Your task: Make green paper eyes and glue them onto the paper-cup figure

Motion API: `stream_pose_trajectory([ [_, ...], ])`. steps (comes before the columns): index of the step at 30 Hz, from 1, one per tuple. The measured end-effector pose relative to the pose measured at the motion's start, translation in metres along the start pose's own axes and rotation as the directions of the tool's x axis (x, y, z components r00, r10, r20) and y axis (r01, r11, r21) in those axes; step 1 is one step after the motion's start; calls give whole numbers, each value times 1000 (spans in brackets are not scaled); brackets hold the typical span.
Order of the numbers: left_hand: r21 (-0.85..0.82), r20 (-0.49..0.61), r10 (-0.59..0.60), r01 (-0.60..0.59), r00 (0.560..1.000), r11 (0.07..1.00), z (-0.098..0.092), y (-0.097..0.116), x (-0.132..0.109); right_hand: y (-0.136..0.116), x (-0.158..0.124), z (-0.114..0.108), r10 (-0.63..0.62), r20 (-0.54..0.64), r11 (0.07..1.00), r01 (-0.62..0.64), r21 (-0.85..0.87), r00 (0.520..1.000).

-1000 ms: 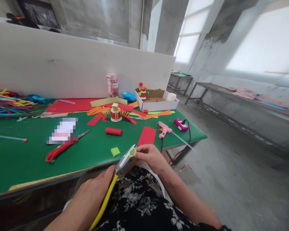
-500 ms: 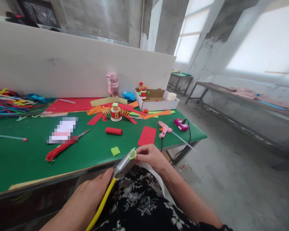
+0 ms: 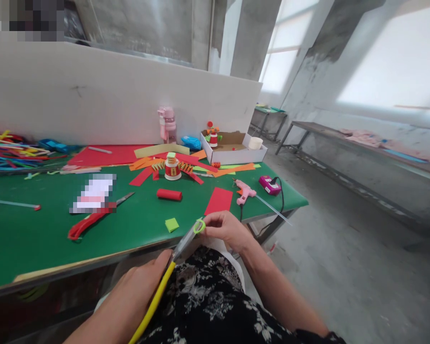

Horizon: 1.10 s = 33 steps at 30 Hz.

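Scissors (image 3: 183, 247) with a yellow handle are gripped in my left hand (image 3: 145, 277), as my one view, from the head camera, shows. My right hand (image 3: 228, 230) pinches a small light-green ring (image 3: 199, 226) between thumb and fingers, and the ring sits right at the blade tips, between my two hands. Over the last second, little has changed: the ring has shifted only slightly, and the blades, which stood visibly parted, now look nearly together. I take that as fine trimming at the ring's edge, with both grips kept and the cut probably unfinished; whether the blades are through the paper is too small to tell.

Next, containers. Well beyond my right hand stands a white cardboard box (image 3: 233, 158); a small red cup figure (image 3: 213, 139) is in its left end, a white cup (image 3: 255, 144) at its right end, and a tiny red bit between them. I cannot see inside that cup. Straight ahead, past both hands, a red paper cup (image 3: 172, 170) stands rim down, with pleated orange strips at its sides and folded green paper on top; whatever is underneath is hidden. Farther off behind it is a pink bottle (image 3: 168, 126), and I cannot tell what it contains.
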<state>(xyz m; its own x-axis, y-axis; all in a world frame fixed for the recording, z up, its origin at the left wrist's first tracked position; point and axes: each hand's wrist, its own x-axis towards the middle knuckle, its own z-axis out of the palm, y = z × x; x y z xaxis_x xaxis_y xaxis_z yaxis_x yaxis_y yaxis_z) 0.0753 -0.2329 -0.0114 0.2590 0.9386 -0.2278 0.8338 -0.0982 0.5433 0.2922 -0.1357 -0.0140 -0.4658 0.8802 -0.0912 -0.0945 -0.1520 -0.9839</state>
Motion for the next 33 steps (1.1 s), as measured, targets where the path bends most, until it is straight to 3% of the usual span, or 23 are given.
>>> stream_pose_trajectory([
  [4,-109,-74,104,-112,992,988,16,-13,15,4,5,11,16,-100,987,0,160,995],
  [10,-193,-162,44,-75,986,978,40,-8,37,14,13,38,5,-326,866,159,474,945],
  [17,-193,-210,112,-154,971,969,40,4,42,10,13,52,-41,-424,817,274,507,905],
  [23,-104,-215,80,-104,973,989,39,2,44,12,16,51,-25,-501,803,316,505,865],
  [29,-37,-94,3,-6,996,999,25,13,38,11,15,44,-34,-477,835,287,470,878],
  [33,-27,-89,-4,2,996,1000,24,12,34,14,14,40,-27,-443,859,247,447,896],
])
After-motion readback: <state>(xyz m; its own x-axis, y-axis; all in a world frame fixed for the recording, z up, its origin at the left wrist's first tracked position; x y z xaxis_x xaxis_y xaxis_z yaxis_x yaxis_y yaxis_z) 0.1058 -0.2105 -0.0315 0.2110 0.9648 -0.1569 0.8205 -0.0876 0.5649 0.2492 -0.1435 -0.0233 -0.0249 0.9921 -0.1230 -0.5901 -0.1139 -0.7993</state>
